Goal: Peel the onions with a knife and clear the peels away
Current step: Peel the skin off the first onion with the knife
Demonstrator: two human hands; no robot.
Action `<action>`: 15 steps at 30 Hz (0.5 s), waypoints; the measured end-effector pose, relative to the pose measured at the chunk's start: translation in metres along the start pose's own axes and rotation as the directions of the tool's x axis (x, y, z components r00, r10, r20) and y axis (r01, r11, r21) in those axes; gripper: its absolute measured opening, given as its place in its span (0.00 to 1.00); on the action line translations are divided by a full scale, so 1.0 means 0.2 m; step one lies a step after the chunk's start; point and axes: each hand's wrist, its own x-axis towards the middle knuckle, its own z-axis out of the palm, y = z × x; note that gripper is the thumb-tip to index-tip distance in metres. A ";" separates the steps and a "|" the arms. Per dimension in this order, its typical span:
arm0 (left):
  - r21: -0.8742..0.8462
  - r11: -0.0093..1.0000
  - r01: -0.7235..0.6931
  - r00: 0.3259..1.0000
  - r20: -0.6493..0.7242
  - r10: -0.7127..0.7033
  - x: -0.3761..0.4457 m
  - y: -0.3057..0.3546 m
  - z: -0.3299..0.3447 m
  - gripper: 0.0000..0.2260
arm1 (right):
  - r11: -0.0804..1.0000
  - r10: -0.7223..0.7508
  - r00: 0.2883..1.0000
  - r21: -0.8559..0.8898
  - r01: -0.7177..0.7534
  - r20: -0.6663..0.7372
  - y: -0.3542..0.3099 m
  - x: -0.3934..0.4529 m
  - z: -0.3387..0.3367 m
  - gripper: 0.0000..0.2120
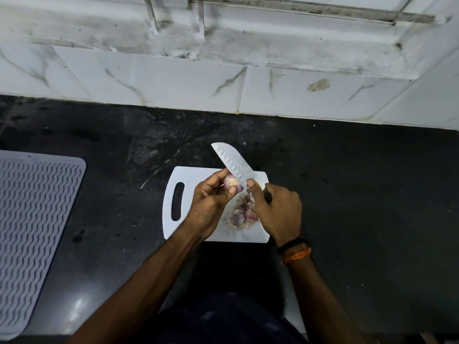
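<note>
A black countertop (360, 175) is stretching across the room, scuffed and dusty. A grey ribbed mat (32, 219) is lying on the countertop's left end. White marble-veined tiles (149, 80) are rising behind the countertop, and a grimy ledge (248, 40) is running above them.

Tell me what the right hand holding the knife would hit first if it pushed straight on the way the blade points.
Probably nothing close: past the onion in the left hand, the knife in the right hand points up-left over bare countertop toward the tiled wall; depth is unclear.

Left hand (211, 197) and right hand (278, 209) both in curled grip.
</note>
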 end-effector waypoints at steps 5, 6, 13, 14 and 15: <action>0.013 1.000 -0.013 1.000 0.011 0.013 0.00 -0.01 -0.01 0.22 | 0.997 0.032 0.999 0.066 -0.031 -0.023 0.01 0.00 0.03 0.32; 0.013 1.000 -0.021 0.999 0.026 0.020 0.00 -0.01 -0.02 0.23 | 0.997 0.043 0.998 0.064 -0.041 -0.038 0.02 0.01 0.03 0.32; 0.004 1.000 -0.029 1.000 0.004 0.029 -0.01 -0.02 -0.02 0.22 | 0.999 0.011 1.000 0.031 -0.010 -0.023 -0.01 0.00 0.02 0.31; 0.006 1.000 -0.025 1.000 0.002 0.025 -0.01 -0.02 -0.03 0.20 | 1.000 -0.004 1.000 0.026 0.005 -0.019 -0.02 -0.01 0.02 0.30; 0.006 1.000 -0.021 1.000 -0.001 0.021 -0.01 -0.03 -0.03 0.19 | 1.000 -0.023 1.000 0.019 0.023 -0.016 -0.02 -0.02 0.02 0.29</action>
